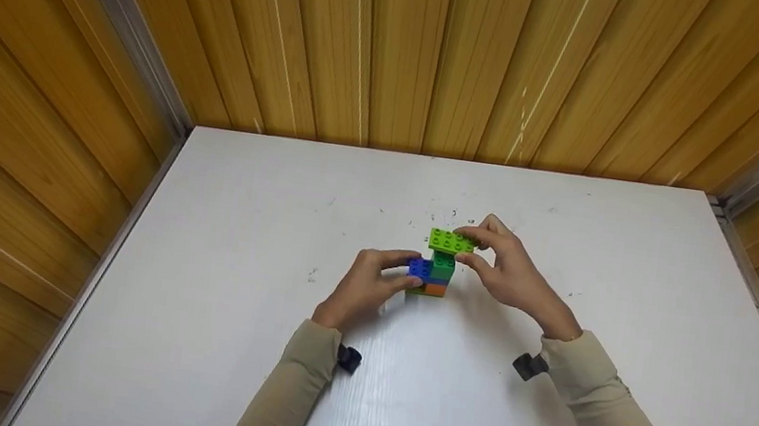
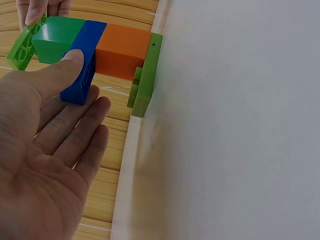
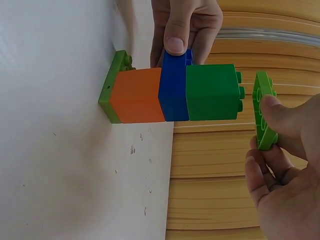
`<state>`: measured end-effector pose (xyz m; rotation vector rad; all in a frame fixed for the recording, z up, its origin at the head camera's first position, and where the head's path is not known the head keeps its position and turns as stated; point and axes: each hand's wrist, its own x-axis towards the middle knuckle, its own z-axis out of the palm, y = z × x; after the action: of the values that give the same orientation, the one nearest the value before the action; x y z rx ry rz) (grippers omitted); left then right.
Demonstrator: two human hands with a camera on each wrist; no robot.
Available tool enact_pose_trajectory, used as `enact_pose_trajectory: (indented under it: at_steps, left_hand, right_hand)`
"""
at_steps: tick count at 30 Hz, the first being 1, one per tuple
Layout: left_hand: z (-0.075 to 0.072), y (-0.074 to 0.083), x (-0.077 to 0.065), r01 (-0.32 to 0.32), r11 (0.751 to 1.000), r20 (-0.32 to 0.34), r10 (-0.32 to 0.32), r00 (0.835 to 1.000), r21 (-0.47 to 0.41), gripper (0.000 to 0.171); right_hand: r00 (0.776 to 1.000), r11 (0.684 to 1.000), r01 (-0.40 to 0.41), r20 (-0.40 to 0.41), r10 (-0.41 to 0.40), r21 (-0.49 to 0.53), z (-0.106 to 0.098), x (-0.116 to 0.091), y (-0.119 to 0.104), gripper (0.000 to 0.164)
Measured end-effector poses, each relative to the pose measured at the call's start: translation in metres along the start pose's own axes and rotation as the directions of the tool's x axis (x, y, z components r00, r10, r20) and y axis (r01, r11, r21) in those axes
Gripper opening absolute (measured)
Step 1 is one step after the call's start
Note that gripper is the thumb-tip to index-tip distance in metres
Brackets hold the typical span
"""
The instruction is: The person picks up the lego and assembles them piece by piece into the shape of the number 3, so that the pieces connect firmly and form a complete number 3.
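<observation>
A stack of toy building bricks stands on the white table. At its base is an olive-green flat brick (image 3: 111,89), under an orange brick (image 3: 137,95). Above these come a blue flat brick (image 3: 174,92) and a dark green brick (image 3: 212,92). My left hand (image 1: 367,283) pinches the overhanging end of the blue brick between thumb and fingers. My right hand (image 1: 509,270) holds a light green flat brick (image 1: 450,241) by one end. In the right wrist view this brick is apart from the dark green studs, with a narrow gap between.
The white table (image 1: 237,223) has small dark marks and scuffs near the stack. Wood-look panels (image 1: 402,53) rise behind its far edge and on both sides. A black wrist strap piece (image 1: 530,366) shows by the right sleeve, another (image 1: 349,359) by the left.
</observation>
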<state>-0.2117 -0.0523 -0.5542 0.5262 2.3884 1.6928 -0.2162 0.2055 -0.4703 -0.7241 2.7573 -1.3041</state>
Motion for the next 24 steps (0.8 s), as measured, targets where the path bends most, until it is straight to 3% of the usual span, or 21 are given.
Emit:
enact_pose_trajectory:
  at_steps: [13,24]
  left_hand:
    - [0.000,0.002,-0.001,0.016,1.000,-0.006,-0.016,1.000,0.017,0.048]
    - [0.000,-0.001,0.001,-0.026,1.000,0.000,0.026,1.000,0.004,0.047]
  right_hand:
    - [0.998,0.999,0.031,0.047,-0.032,0.025,0.008,0.002,-0.003,0.037]
    - [0.996,0.998,0.054,0.076,-0.056,0.036,0.013,0.003,-0.003,0.039]
